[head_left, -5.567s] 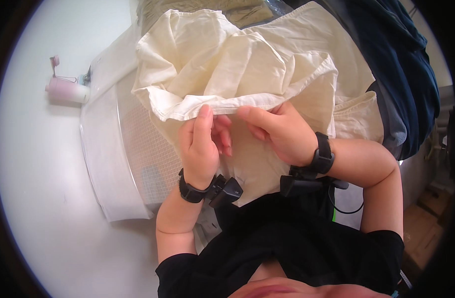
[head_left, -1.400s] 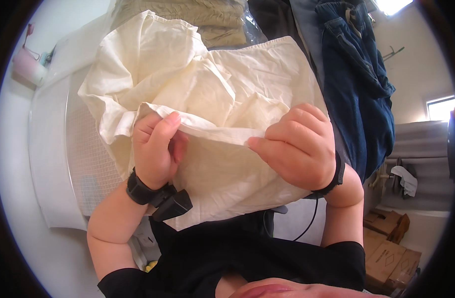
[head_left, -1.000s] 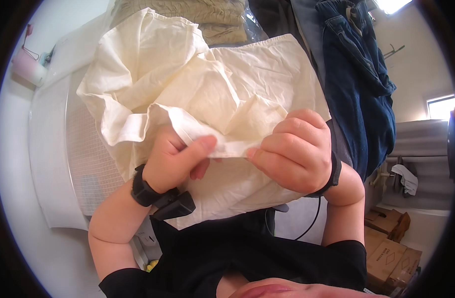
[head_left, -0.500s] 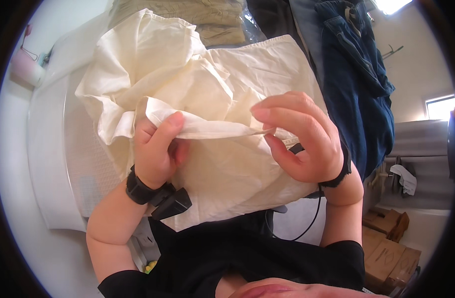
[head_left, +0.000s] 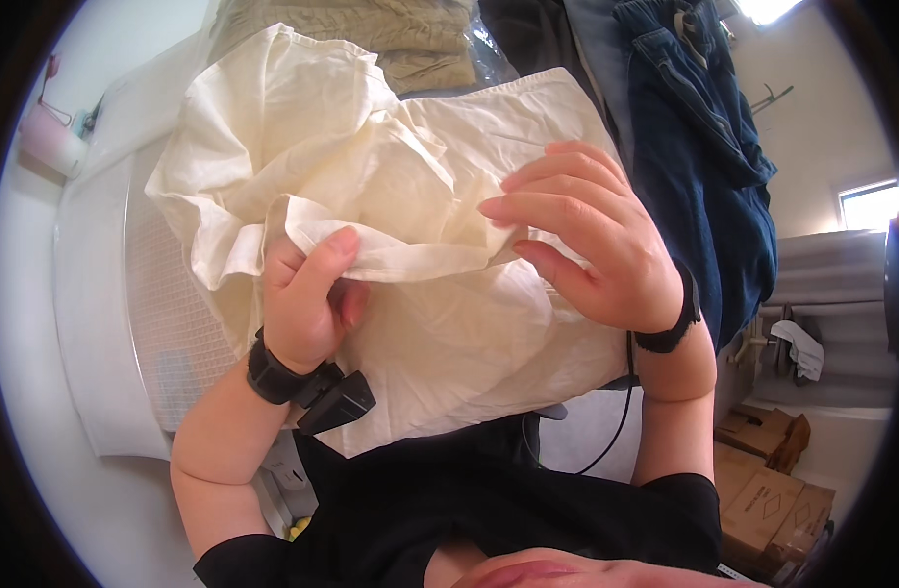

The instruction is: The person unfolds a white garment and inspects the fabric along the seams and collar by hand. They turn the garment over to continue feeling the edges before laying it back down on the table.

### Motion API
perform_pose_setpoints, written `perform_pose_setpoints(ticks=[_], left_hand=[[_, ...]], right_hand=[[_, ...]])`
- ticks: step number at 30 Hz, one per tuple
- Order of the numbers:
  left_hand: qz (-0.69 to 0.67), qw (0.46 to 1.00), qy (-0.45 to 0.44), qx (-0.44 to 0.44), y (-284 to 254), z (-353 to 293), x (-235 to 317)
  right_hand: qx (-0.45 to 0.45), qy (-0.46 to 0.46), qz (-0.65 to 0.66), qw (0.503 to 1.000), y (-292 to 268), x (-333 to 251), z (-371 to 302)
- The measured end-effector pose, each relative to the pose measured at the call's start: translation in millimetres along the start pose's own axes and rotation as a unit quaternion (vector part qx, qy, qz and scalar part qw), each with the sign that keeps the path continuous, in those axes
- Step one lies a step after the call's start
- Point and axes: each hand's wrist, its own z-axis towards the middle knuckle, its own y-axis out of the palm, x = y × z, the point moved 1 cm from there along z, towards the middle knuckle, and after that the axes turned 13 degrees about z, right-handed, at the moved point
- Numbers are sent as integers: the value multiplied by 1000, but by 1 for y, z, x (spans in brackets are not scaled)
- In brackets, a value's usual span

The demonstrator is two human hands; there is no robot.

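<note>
A large piece of cream cotton cloth [head_left: 445, 343], which looks like a garment, lies crumpled before me and hangs down toward my lap. My left hand [head_left: 307, 299] is closed on its folded hem [head_left: 400, 260], thumb on top and fingers tucked underneath. From there the hem runs slackly to the right, bending up near my right fingertips. My right hand [head_left: 606, 235] hovers over the cloth's right side, fingers curved and spread, with a gap between thumb and index finger. Whether its fingertips touch the cloth is hard to tell.
Folded khaki clothing [head_left: 410, 44] in clear plastic lies at the back. Dark blue denim [head_left: 699, 196] drapes along the right. A white panelled surface [head_left: 165, 294] borders the left, with a pink cup [head_left: 52, 137] beyond. Cardboard boxes [head_left: 763, 500] stand at lower right. A black cable [head_left: 626, 412] hangs below my right wrist.
My right hand has let go of the hem, its fingers spreading as it rises slightly up and left. The hem has gone slack on that side. My left hand stays put.
</note>
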Motion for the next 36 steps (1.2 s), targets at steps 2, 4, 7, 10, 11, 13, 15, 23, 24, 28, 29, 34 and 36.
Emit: perform_pose_setpoints(ticks=[2, 4, 7, 10, 11, 13, 15, 23, 24, 28, 29, 34, 36], left_hand=[[-1, 1000, -8, 11, -1, 1, -1], [9, 999, -7, -40, -4, 2, -1], [-18, 997, -12, -69, -2, 4, -3], [-30, 991, -50, -124, -7, 3, -10], [-31, 991, -49, -124, -8, 2, -10], [-41, 974, -71, -209, -7, -3, -8], [-26, 967, -72, -243, -8, -6, -6], [14, 832, -98, -546, -4, -2, 4], [14, 832, -98, -545, 0, -4, 10], [34, 862, -121, -490, -1, -5, 7], [30, 883, -104, -457, -4, -4, 3], [74, 909, -143, -383, 1, 1, 9], [130, 899, -176, -380, 3, 1, 12]], right_hand=[[2, 10, 15, 1000, 0, 2, -1], [1, -36, 14, 999, -3, 3, -2], [-1, -62, 15, 998, 0, -2, -3], [-5, -99, 7, 995, 5, -7, -6], [7, -127, 10, 992, 7, -7, -6], [25, -128, 6, 991, 15, -8, -10], [44, -129, 2, 991, 18, -10, -10], [121, -35, -32, 991, 21, -13, -12], [121, -35, -31, 992, 21, -12, -12], [68, -121, -27, 990, 28, -9, -13], [67, -164, -36, 984, 31, -10, -13], [10, -181, -49, 982, 28, -15, -14], [7, -185, -56, 981, 30, -15, -14]])
